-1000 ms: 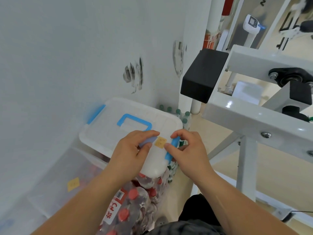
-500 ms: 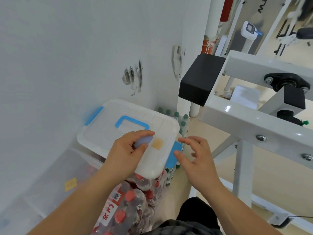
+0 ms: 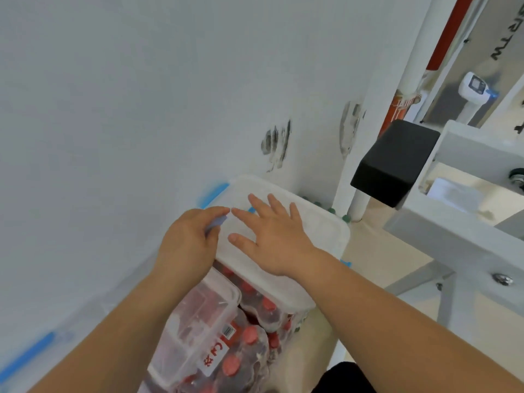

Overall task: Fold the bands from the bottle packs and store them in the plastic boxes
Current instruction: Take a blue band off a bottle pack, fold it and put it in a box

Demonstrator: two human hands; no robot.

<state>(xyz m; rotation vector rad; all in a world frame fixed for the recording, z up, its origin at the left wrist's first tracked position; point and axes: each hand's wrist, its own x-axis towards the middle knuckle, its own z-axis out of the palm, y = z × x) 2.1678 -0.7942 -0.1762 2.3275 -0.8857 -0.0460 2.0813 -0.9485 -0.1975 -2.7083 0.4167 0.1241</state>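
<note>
Against a scuffed white wall [image 3: 127, 95], a person's right hand [image 3: 273, 236] lies flat, palm down and fingers [image 3: 256, 201] spread, on the white plastic lid of a storage box [image 3: 320, 231]. The left hand [image 3: 188, 242] rests at the lid's near-left edge, its fingers curled and pinching a small folded bluish-grey band [image 3: 217, 223] against the thumb. A blue clip latch [image 3: 211, 191] shows at the lid's far-left side. The lidded box sits on shrink-wrapped packs of red-capped bottles [image 3: 249, 338], beside a clear plastic box [image 3: 198, 316] just below the left wrist. To the right stands a white metal frame [image 3: 459, 236] carrying a black rectangular block [image 3: 395, 161].
</note>
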